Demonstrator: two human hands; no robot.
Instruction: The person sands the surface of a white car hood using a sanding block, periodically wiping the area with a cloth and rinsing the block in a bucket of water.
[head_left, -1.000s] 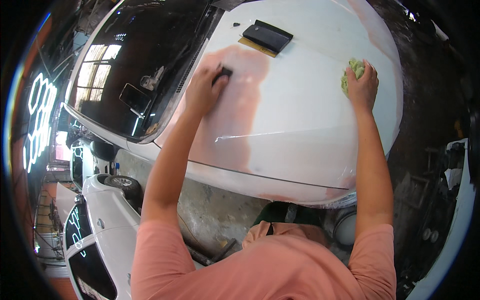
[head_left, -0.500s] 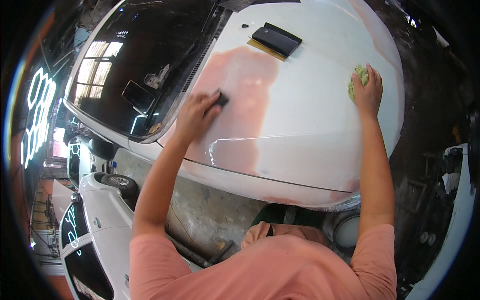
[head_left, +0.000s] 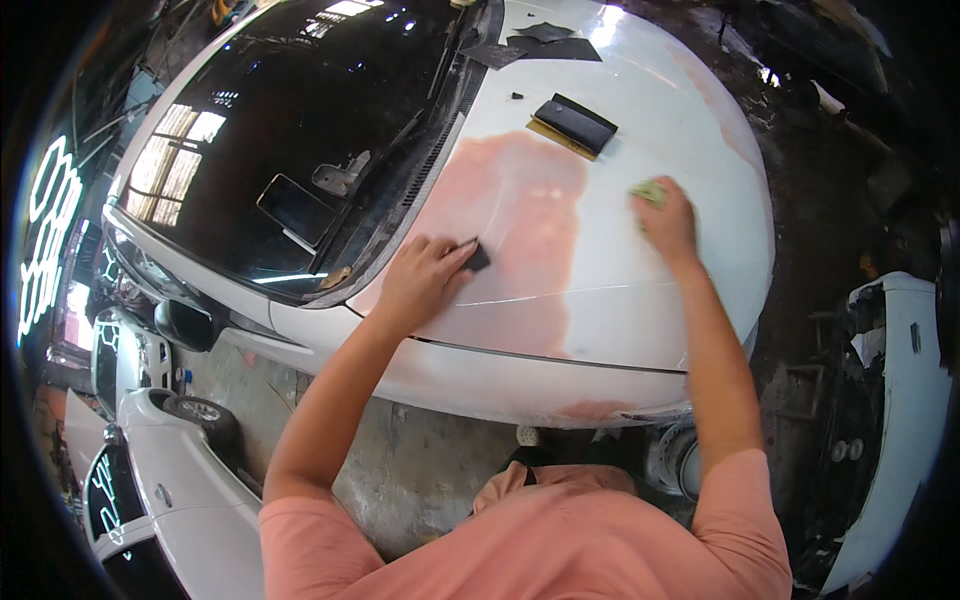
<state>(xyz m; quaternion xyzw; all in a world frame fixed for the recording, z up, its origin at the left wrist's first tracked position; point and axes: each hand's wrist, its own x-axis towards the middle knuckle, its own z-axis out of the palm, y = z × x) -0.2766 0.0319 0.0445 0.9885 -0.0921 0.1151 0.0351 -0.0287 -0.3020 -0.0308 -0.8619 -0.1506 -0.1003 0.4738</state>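
My left hand (head_left: 422, 285) is closed on a small black piece of sandpaper (head_left: 480, 258), pressed to a dull pink patch (head_left: 530, 210) on the white car hood (head_left: 630, 310). Fingers hide part of that piece. To the right, my right hand (head_left: 668, 222) grips a crumpled light-green cloth (head_left: 650, 191) over the white part of the hood. Beyond both hands lies a black sanding block (head_left: 577, 120) with a yellowish-brown edge. A tiny black bit (head_left: 517, 96) sits beside it.
Dark sheets (head_left: 565, 48) lie at the hood's far edge. The windshield (head_left: 330, 120) rises left, with a phone-like rectangle (head_left: 297, 208) showing in it. A side mirror (head_left: 185, 325) juts out. Below the hood stands a bucket (head_left: 690, 465); another white car (head_left: 190, 500) is lower left.
My right hand has moved left with the cloth, away from the hood's right side. The view has shifted, bringing the dark sheets into sight. My left hand stays on the pink patch with the sandpaper.
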